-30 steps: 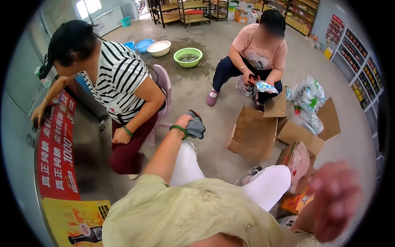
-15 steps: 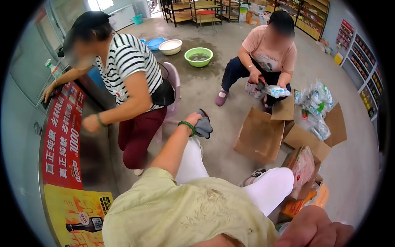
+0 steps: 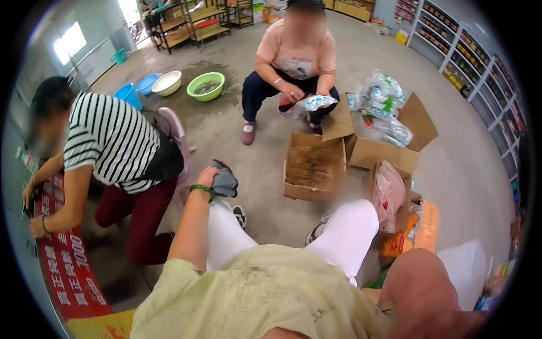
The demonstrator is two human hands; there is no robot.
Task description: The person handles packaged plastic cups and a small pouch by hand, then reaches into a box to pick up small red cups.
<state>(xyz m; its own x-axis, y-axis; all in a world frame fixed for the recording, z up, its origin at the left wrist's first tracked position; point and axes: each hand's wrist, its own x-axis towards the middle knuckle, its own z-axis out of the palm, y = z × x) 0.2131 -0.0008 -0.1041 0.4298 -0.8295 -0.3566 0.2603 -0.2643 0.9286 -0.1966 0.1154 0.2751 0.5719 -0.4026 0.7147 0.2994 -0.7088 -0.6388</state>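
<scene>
My left hand, with a green bead bracelet at its wrist, is closed around grey gloves that have a dark and orange part. It rests near my left knee, over my white trousers. My bent right arm shows at the lower right. Whatever shows of my right hand is blurred at the bottom edge, and its fingers cannot be made out. Nearest to that arm are an orange box and a white bag.
A person in a striped shirt leans over the red-covered counter. Opposite me a seated person handles a shiny packet. An open carton, a carton of plastic packaging and a green basin are on the floor.
The view has swung right, so the scene lies further left. My raised right hand has dropped to the bottom edge. The striped-shirt person has brought the other hand to the counter.
</scene>
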